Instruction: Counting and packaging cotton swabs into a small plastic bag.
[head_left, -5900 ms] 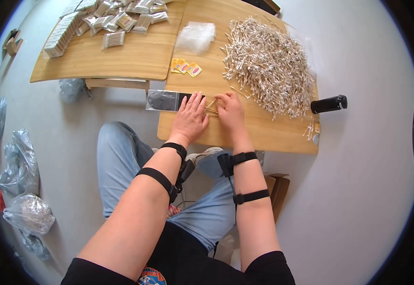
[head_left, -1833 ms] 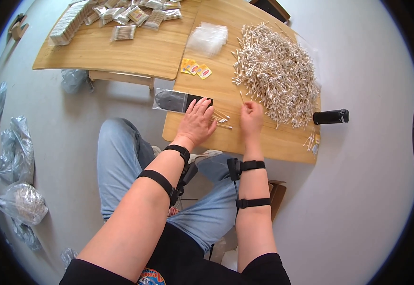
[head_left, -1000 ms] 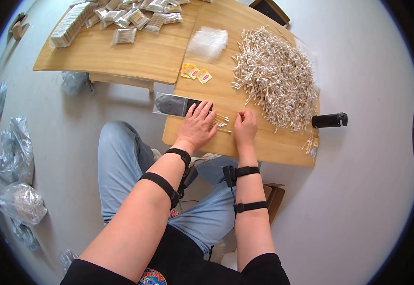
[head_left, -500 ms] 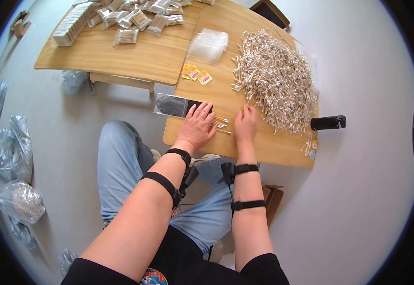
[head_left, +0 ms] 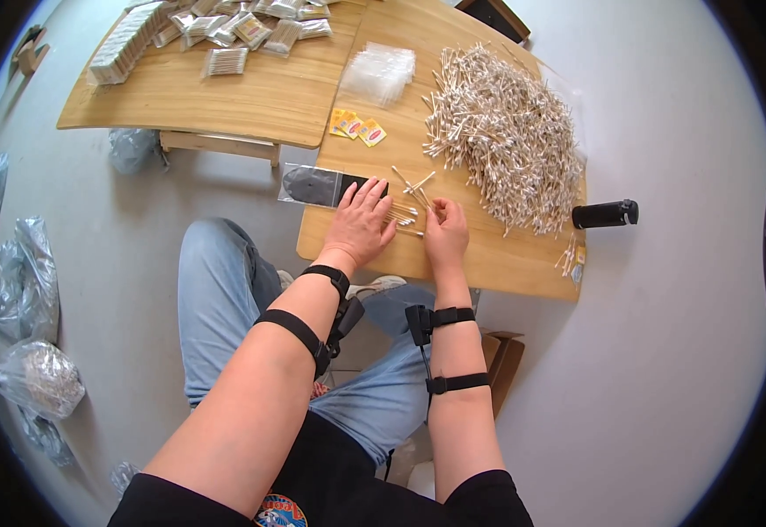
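My left hand (head_left: 358, 224) lies flat with its fingers outstretched, over the end of a clear and black pouch (head_left: 311, 185) and a small row of cotton swabs (head_left: 402, 216). Swab tips stick out past its fingers on the right. Just beside it, my right hand (head_left: 447, 234) is closed in a pinch on a few loose cotton swabs (head_left: 419, 184), which cross each other at different angles. The right fingertips are partly hidden by the hand. Beyond it rises a large heap of cotton swabs (head_left: 510, 140).
Small yellow cards (head_left: 357, 128) and a stack of clear plastic bags (head_left: 379, 72) lie farther back. Packed swab bags (head_left: 225, 61) crowd the left table (head_left: 181, 110). A black cylinder (head_left: 606, 214) juts past the right edge, near a few swabs and a card (head_left: 579, 256).
My right hand has come back slightly from the heap's edge and now shows several cotton swabs at its fingers. My left hand stays flat in place; the whole view has shifted a little.
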